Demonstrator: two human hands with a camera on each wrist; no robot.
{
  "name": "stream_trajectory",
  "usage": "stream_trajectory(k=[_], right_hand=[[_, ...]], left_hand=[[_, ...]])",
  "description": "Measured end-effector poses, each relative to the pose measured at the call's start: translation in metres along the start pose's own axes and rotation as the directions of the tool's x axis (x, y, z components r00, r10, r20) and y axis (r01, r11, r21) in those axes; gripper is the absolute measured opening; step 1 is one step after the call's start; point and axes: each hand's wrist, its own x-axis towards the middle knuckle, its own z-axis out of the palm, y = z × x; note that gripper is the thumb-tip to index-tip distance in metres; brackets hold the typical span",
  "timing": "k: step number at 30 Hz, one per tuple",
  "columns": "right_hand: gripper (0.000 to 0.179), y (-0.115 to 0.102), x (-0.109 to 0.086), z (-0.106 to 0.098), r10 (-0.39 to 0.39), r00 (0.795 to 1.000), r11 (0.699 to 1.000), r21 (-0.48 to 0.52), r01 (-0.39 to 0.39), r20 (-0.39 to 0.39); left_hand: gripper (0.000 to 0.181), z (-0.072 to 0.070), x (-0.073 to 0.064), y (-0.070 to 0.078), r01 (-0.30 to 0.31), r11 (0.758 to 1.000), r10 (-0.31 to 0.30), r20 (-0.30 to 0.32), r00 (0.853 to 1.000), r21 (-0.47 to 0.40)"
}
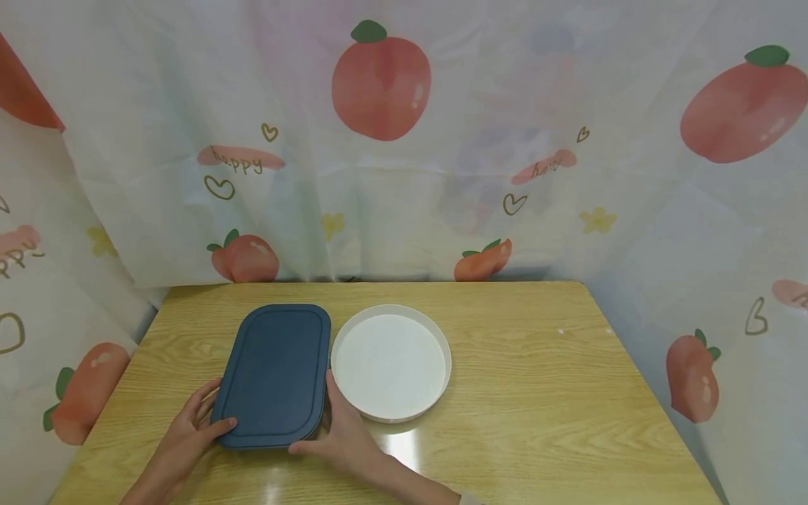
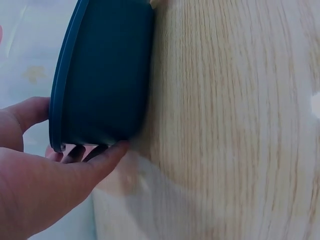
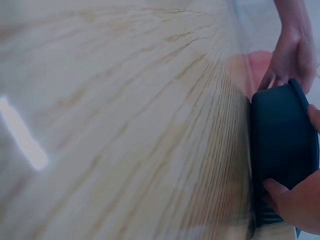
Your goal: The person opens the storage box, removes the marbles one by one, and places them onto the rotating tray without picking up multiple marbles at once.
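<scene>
A dark blue rectangular lidded container [image 1: 274,372] sits at the left of the table, its lid uppermost. My left hand [image 1: 186,435] grips its near left corner, thumb over the lid's edge and fingers along the side. At the near right corner, my right hand [image 1: 347,435] holds it with the thumb at the front and fingers up the right side. The left wrist view shows the container's deep wall [image 2: 105,75] and the fingers spread against it. In the right wrist view, both hands appear at the container's ends. Its inside is hidden under the lid.
Close to the container's right side stands a round white shallow tray [image 1: 388,365] with a low rim. Both are on a wood-grain table [image 1: 536,393]. A white curtain [image 1: 404,196] printed with peaches hangs behind the table and along its sides.
</scene>
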Motion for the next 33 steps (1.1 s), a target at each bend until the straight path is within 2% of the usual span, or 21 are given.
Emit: stream_trajectory(k=[4, 6, 8, 9, 10, 12, 14, 16, 18, 20, 22, 24, 25, 27, 28, 29, 31, 33], right_hand=[[0.133, 0.0, -0.001, 0.0, 0.013, 1.0, 0.997, -0.074, -0.013, -0.007], [0.133, 0.0, -0.001, -0.001, 0.011, 1.0, 0.996, -0.088, -0.012, -0.005], [0.135, 0.0, -0.001, -0.001, 0.005, 1.0, 0.996, -0.092, -0.004, 0.001], [0.135, 0.0, -0.001, -0.001, -0.003, 1.0, 0.996, -0.093, 0.003, 0.005], [0.136, 0.0, -0.001, -0.001, -0.012, 1.0, 0.996, -0.091, 0.012, 0.008], [0.137, 0.0, -0.001, -0.002, -0.03, 0.999, 0.996, -0.086, 0.032, 0.015], [0.137, 0.0, -0.001, -0.002, -0.045, 0.999, 0.995, -0.087, 0.046, 0.018], [0.135, -0.001, -0.001, -0.002, -0.049, 0.999, 0.994, -0.097, 0.051, 0.021], [0.133, -0.001, -0.002, -0.002, -0.038, 0.999, 0.991, -0.125, 0.04, 0.021], [0.131, -0.002, -0.003, -0.003, -0.022, 0.999, 0.99, -0.14, 0.025, 0.025], [0.13, -0.002, -0.003, -0.003, -0.014, 1.0, 0.988, -0.156, 0.017, 0.025], [0.129, -0.002, -0.003, -0.003, -0.019, 0.999, 0.987, -0.156, 0.024, 0.031], [0.128, -0.002, -0.003, -0.003, -0.027, 0.999, 0.988, -0.154, 0.032, 0.033], [0.127, -0.002, -0.003, -0.003, -0.048, 0.998, 0.986, -0.158, 0.053, 0.035], [0.127, -0.002, -0.003, -0.003, -0.057, 0.998, 0.986, -0.158, 0.062, 0.037], [0.127, -0.001, -0.003, -0.003, -0.062, 0.997, 0.984, -0.166, 0.067, 0.034], [0.126, -0.001, -0.003, -0.003, -0.072, 0.997, 0.983, -0.169, 0.076, 0.031], [0.125, 0.0, -0.003, -0.002, -0.073, 0.997, 0.981, -0.176, 0.076, 0.023]], left_hand=[[0.098, 0.002, -0.001, 0.005, -0.005, 0.997, 0.005, -0.011, 1.0, 0.074], [0.099, 0.003, -0.002, 0.008, -0.032, 0.987, 0.036, -0.024, 0.999, 0.155], [0.098, 0.006, -0.005, 0.011, -0.09, 0.952, 0.108, -0.046, 0.993, 0.292], [0.096, 0.007, -0.007, 0.012, -0.129, 0.92, 0.159, -0.054, 0.986, 0.37], [0.093, 0.009, -0.01, 0.014, -0.178, 0.877, 0.226, -0.057, 0.972, 0.446], [0.087, 0.014, -0.015, 0.016, -0.262, 0.766, 0.354, -0.046, 0.934, 0.588], [0.081, 0.02, -0.02, 0.018, -0.34, 0.653, 0.469, -0.01, 0.883, 0.677], [0.076, 0.027, -0.023, 0.02, -0.421, 0.539, 0.568, 0.055, 0.821, 0.729], [0.075, 0.033, -0.025, 0.02, -0.488, 0.426, 0.633, 0.134, 0.762, 0.762], [0.075, 0.038, -0.027, 0.02, -0.547, 0.3, 0.69, 0.218, 0.69, 0.782], [0.075, 0.041, -0.027, 0.019, -0.588, 0.186, 0.717, 0.3, 0.629, 0.787], [0.075, 0.045, -0.029, 0.019, -0.621, 0.107, 0.725, 0.366, 0.583, 0.777], [0.075, 0.046, -0.029, 0.018, -0.629, 0.075, 0.721, 0.393, 0.57, 0.774], [0.072, 0.049, -0.031, 0.017, -0.638, 0.036, 0.699, 0.437, 0.566, 0.769], [0.071, 0.05, -0.032, 0.017, -0.637, 0.029, 0.683, 0.45, 0.575, 0.77], [0.069, 0.052, -0.033, 0.017, -0.633, 0.031, 0.66, 0.46, 0.594, 0.773], [0.065, 0.055, -0.035, 0.017, -0.616, 0.044, 0.607, 0.469, 0.642, 0.787], [0.061, 0.059, -0.037, 0.018, -0.595, 0.068, 0.555, 0.465, 0.69, 0.801]])
